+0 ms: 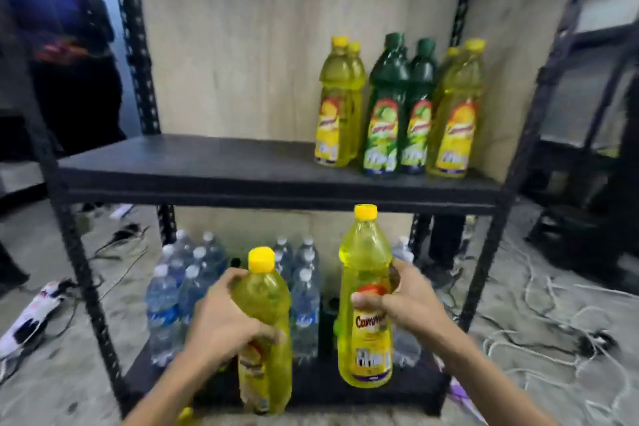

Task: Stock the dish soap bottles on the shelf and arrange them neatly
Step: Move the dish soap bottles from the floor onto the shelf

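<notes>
Black shelf (207,166) mid-frame has six soap bottles (397,107) bunched right. Lower centre, my left hand (221,318) grips one yellow bottle (268,290), right hand (406,301) a second bottle (363,266); shoving both in together could topple that row.

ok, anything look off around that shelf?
Nothing spilled or damaged. Shelved soap bottles stand upright, bunched at the right end of the upper shelf. Only oddity: loose cables tangled across the floor at right.
</notes>
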`<state>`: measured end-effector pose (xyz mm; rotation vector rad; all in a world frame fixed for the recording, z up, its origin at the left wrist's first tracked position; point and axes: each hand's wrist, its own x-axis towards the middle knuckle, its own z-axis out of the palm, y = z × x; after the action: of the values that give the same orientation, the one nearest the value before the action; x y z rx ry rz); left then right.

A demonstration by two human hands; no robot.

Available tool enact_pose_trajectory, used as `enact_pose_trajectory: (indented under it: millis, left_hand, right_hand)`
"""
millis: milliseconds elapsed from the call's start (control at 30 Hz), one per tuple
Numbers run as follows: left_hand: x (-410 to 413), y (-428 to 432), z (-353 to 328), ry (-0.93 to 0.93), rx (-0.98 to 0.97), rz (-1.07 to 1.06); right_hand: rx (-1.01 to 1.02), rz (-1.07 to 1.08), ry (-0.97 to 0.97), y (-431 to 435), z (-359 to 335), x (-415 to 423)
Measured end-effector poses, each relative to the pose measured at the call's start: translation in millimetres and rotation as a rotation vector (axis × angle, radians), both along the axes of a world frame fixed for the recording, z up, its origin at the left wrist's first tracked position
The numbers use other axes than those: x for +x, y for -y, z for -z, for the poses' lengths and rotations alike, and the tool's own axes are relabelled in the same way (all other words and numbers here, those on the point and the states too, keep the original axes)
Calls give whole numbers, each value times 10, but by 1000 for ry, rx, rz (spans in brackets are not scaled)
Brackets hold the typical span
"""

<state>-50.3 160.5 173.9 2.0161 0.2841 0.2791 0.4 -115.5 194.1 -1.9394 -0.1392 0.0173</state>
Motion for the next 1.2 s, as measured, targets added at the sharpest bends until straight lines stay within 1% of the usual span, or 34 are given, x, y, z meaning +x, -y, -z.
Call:
enact_pose_trajectory:
  millis: [100,167,233,267,333,400,500,667,767,900,967,1067,1200]
  left_hand:
    - [265,132,-1048,248,-109,89]
    - [425,261,-1744,364,-166,166]
    - [648,373,-2306,422,-227,229]
    - [789,431,-2528,437,-240,212]
    - [1091,539,-2878,467,-215,160]
    - [1311,661,-3089,482,-147,111]
    - [1554,834,-3160,444,-82,59]
    - [1970,1007,-3052,398,-48,6]
    - [2119,1068,-2977,361,-61,-1]
    - [2296,1110,-2810,338,-52,-20]
    - [2345,1117,-2772,334,-15,-2]
    - [2335,1115,-2746,331,50,36]
    - [2268,1056,-2637,340,141,66]
  right_hand:
    - [42,19,164,327,-877,25]
    - [49,69,280,474,-1399,78]
    - [97,147,355,619,-1814,232]
    - [115,178,372,686,-1983,338]
    - [132,249,405,808,-2251,574]
    - [119,307,423,895,-2403,791]
    - [77,370,425,933,-2485,1069]
    - [90,332,335,920,-2456,1451]
    - [109,336,320,929,-2393,1611]
    - [76,363,294,919,-2263,1717]
    - [80,345,295,910,-2245,1737]
    - [23,316,271,882,-2244,1735]
    - [-2,381,233,863,-2193,1645]
